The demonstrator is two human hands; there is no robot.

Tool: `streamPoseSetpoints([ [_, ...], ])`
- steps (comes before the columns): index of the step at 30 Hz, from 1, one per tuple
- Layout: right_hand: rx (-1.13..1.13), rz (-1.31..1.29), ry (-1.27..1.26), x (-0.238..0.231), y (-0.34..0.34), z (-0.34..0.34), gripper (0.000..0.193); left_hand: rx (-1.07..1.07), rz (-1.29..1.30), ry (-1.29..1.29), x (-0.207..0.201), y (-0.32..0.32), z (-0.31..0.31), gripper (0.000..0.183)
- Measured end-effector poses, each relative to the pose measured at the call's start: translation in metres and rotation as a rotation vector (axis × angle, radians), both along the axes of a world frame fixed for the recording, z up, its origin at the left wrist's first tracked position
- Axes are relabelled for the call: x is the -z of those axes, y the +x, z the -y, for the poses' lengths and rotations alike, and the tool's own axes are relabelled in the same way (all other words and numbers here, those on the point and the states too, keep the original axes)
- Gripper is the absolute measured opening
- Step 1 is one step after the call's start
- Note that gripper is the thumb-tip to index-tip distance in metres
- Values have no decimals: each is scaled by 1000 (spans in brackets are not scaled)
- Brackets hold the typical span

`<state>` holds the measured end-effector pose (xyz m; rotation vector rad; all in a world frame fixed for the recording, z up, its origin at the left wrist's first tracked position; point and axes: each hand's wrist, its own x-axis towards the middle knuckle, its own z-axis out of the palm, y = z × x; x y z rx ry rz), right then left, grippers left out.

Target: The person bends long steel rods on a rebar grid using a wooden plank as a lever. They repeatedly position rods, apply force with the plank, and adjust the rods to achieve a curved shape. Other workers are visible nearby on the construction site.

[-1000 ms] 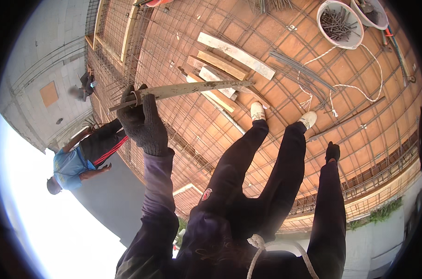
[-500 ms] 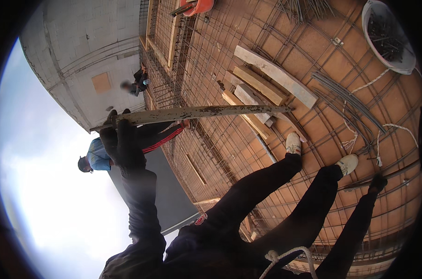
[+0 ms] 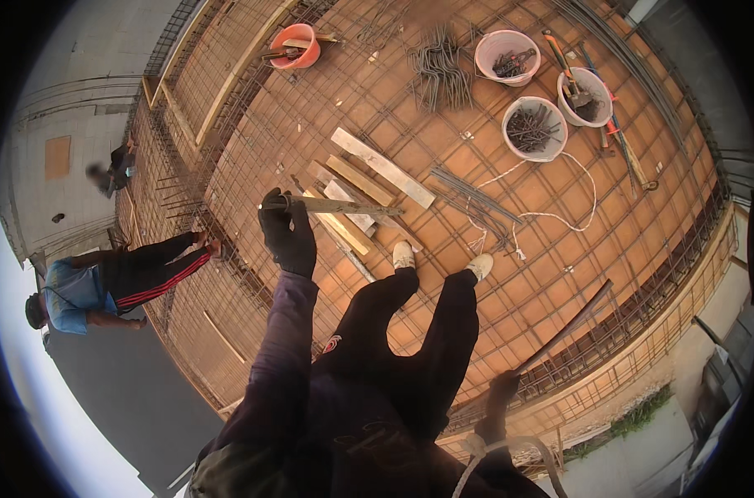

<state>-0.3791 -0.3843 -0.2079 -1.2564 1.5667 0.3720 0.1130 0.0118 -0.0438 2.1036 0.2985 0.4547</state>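
Note:
My left hand point(image 3: 289, 236), in a black glove, is closed round the near end of a worn wooden plank point(image 3: 344, 206). The plank points away over a group of boards point(image 3: 380, 169) lying on the rebar grid. Low on the right, my dark right hand point(image 3: 501, 388) is closed round the lower end of a long thin dark bar point(image 3: 565, 325), which slants up to the right. The bar's exact kind does not show. My light shoes point(image 3: 403, 256) stand on the grid, close to the boards.
Rebar grid covers the orange-brown deck point(image 3: 609, 241). Buckets point(image 3: 535, 152) of metal pieces, bent bars point(image 3: 440, 70), a rope point(image 3: 576, 228) and long-handled tools point(image 3: 618, 129) lie ahead and right. An orange bucket point(image 3: 305, 56) stands far left. A person in blue point(image 3: 82, 286) is left, another point(image 3: 121, 166) beyond.
My view has swung, bringing several buckets into sight on the right. The plank in my left hand has come down from its raised position, and the bar in my right hand now points up.

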Motion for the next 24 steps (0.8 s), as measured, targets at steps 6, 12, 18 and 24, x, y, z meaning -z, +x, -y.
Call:
streamPoseSetpoints([
  [6, -603, 156, -187, -218, 72, -5, 31, -4, -17, -10, -26, -34, 19, 30],
  [12, -1218, 111, -534, -420, 178, -2, 37, 216, -100, -110, -30, -62, 23, 30],
  [18, -1682, 41, -839, -540, 247, -27, 28, 354, -36, -108, -14, -78, 17, 30],
  [24, -1902, -69, -1016, -615, 299, -66, 23, 405, -42, -143, -18, -88, 23, 18],
])
